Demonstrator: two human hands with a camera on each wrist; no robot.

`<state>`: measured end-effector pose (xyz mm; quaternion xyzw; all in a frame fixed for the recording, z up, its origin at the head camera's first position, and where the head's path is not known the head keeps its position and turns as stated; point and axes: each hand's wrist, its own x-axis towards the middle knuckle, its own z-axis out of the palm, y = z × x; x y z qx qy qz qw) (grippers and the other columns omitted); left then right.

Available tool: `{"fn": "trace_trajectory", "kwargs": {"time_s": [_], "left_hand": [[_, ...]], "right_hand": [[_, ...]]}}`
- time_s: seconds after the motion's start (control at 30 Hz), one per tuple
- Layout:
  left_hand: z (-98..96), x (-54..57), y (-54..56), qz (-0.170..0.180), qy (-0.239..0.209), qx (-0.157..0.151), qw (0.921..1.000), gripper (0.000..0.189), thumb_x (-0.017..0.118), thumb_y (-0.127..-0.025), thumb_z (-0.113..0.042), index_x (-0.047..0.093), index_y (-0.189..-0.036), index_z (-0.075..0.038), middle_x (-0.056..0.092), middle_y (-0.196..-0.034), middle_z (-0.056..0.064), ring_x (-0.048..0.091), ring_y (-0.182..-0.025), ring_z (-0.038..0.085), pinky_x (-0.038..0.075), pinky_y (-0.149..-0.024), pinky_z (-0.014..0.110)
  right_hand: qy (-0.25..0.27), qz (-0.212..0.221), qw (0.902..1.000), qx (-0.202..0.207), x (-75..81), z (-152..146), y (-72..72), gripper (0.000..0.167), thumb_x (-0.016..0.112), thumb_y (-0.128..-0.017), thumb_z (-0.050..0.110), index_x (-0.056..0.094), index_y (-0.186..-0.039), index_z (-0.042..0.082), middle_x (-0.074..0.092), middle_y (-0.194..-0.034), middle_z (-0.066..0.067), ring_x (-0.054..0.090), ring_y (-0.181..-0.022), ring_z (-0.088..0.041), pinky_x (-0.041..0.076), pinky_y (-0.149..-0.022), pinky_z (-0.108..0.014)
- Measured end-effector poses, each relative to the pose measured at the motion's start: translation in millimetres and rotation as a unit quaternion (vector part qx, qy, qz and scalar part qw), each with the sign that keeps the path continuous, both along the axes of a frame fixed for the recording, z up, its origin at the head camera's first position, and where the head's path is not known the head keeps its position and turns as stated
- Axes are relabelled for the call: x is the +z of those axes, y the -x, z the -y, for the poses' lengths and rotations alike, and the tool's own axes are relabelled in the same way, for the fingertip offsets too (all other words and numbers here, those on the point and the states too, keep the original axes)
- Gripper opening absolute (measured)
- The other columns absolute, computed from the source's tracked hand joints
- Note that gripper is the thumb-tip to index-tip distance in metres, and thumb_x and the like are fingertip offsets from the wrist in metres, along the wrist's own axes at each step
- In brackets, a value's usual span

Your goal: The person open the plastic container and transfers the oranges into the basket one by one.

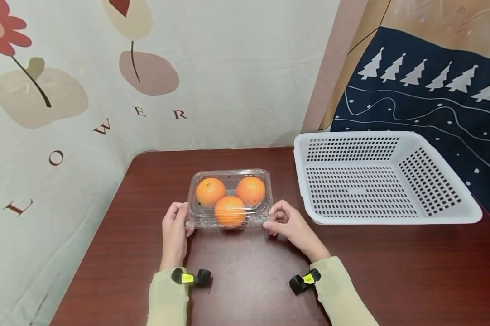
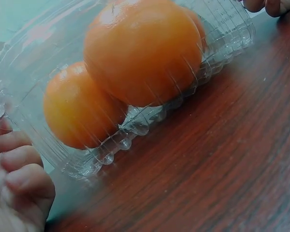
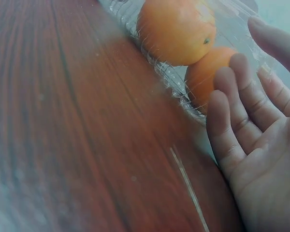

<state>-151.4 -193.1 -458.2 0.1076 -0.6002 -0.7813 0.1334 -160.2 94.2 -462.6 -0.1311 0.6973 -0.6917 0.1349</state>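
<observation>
Left hand (image 1: pixel 176 230) pinches clear box (image 1: pixel 230 189) at its left end; right hand (image 1: pixel 290 225) curls loosely at the right near corner, can't tell if gripping. Box on table (image 1: pixel 245 280), long axis hand to hand, both equally near; oranges (image 1: pixel 230 212) inside, basket (image 1: pixel 391 220) rightward.

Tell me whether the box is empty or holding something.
Holding something: the box has three oranges inside, showing through its clear plastic in the head view.
</observation>
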Motion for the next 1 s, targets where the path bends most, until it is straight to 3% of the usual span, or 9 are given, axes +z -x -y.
{"fn": "trace_trajectory", "kwargs": {"time_s": [0.13,0.47,0.63,0.8,1.0], "left_hand": [[0.7,-0.6,-0.1,0.014,0.005,0.002,0.9999,0.025,0.058,-0.087,-0.029,0.047,-0.084,-0.006,0.036,-0.055,-0.001,0.025,-0.035,0.009,0.017,-0.030,0.019],[2.2,-6.0,1.8,-0.004,-0.019,-0.005,0.9998,0.028,0.059,-0.086,-0.028,0.049,-0.085,-0.002,0.033,-0.049,-0.001,0.022,-0.032,0.008,0.011,-0.029,0.023],[2.8,-4.8,2.8,0.001,-0.017,-0.009,0.9998,0.028,0.058,-0.086,-0.029,0.049,-0.084,-0.003,0.034,-0.049,-0.001,0.022,-0.032,0.008,0.011,-0.030,0.023],[3.5,-3.5,3.3,0.011,-0.011,-0.013,0.9998,0.028,0.058,-0.086,-0.030,0.049,-0.086,-0.004,0.034,-0.049,-0.001,0.024,-0.033,0.009,0.013,-0.030,0.022],[3.6,-5.9,1.8,0.014,-0.014,-0.018,0.9996,0.029,0.058,-0.086,-0.031,0.047,-0.085,-0.004,0.033,-0.048,-0.001,0.023,-0.033,0.008,0.013,-0.030,0.021]], "right_hand": [[-0.001,-0.010,0.9999,0.006,-1.4,2.0,-0.6,0.033,0.068,-0.079,0.018,0.042,-0.095,0.004,0.060,-0.074,-0.013,0.057,-0.062,-0.031,0.050,-0.058,-0.040],[-0.050,-0.019,0.9986,-0.007,-0.3,5.6,-3.3,0.035,0.064,-0.082,0.029,0.039,-0.093,0.008,0.061,-0.066,-0.011,0.057,-0.060,-0.028,0.050,-0.056,-0.037],[-0.063,-0.013,0.9979,0.002,12.7,7.4,-5.8,0.030,0.061,-0.085,0.023,0.038,-0.094,0.007,0.063,-0.067,-0.012,0.059,-0.064,-0.030,0.049,-0.059,-0.039],[-0.069,-0.035,0.9968,0.018,29.4,9.1,-10.9,0.029,0.058,-0.087,0.020,0.035,-0.095,0.003,0.064,-0.070,-0.016,0.061,-0.066,-0.032,0.050,-0.060,-0.043],[-0.072,-0.041,0.9959,0.034,31.4,9.1,-14.2,0.029,0.055,-0.089,0.021,0.033,-0.095,0.002,0.063,-0.069,-0.017,0.061,-0.065,-0.032,0.050,-0.061,-0.042]]}}
